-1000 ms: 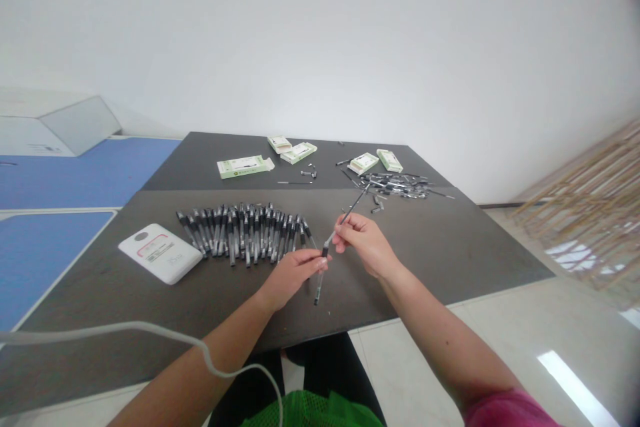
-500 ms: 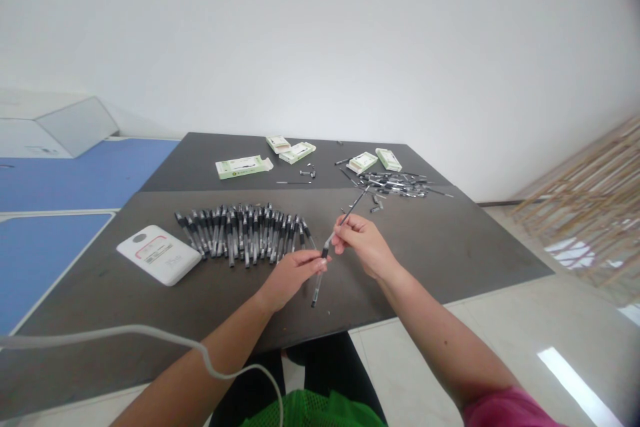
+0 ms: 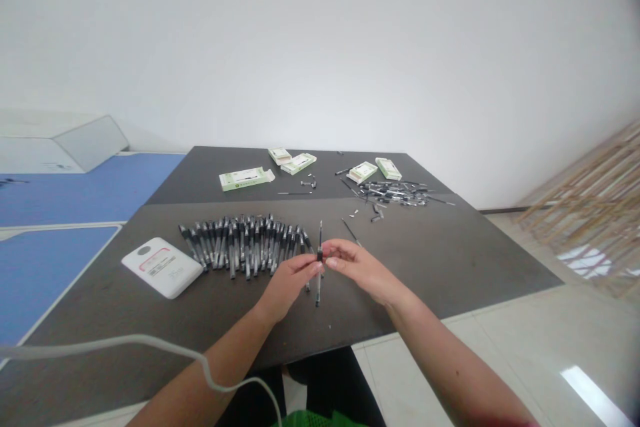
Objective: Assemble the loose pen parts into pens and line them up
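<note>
Spanning lower frame, counter (image 3: 425, 260) is topped by pen row (image 3: 245, 247), left of centre. Right hand's (image 3: 365, 273) fingers are curled narrow, grip unclear; at centre, pen (image 3: 319, 255) is pinched in left hand (image 3: 286, 287), now straightened, seemingly aligned.

Free tabletop (image 3: 450, 253) rightward, pen row (image 3: 247, 253) leftward

Pen (image 3: 320, 253) partly behind left-hand fingers (image 3: 311, 269)

A white box (image 3: 95, 143) sits on a blue tabletop (image 3: 75, 197); nearer lies a printed white slab (image 3: 163, 268), nearer still a white cable (image 3: 135, 339); slender tan poles (image 3: 575, 190) slant far right.
</note>
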